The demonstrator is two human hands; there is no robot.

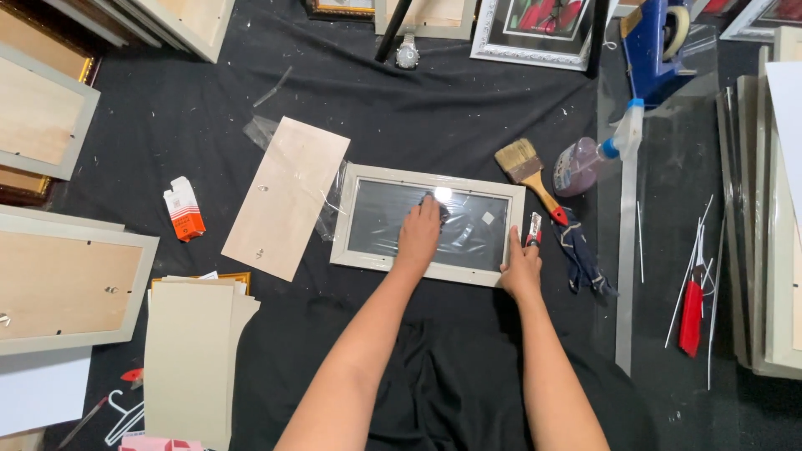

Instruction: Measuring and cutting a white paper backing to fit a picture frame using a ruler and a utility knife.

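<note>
Left third of frame: grey-framed backs stacked at the edge, a pile of beige boards at lower left, a small orange-and-white carton, then a loose backing board lying on the diagonal, well apart from both hands. Centre: the grey picture frame lies flat on the black cloth, long axis running left-right across the frame, glass up with glare at top centre. Left hand is on the glass, just left of centre, palm down, fingers together and curled over a small dark wad, probably a cloth; can't tell how tight the grip is. Most of the bare glass lies to the right of those fingers, along the long axis. Right hand sits at the frame's lower right corner, fingers pressed together against the right rail, thumb outside by a small red-and-white tool; it holds nothing that I can see. Left hand is the one nearer the glass; right only braces. Right of that: paintbrush, spray bottle, metal ruler, red-handled cutter at far right.
</note>
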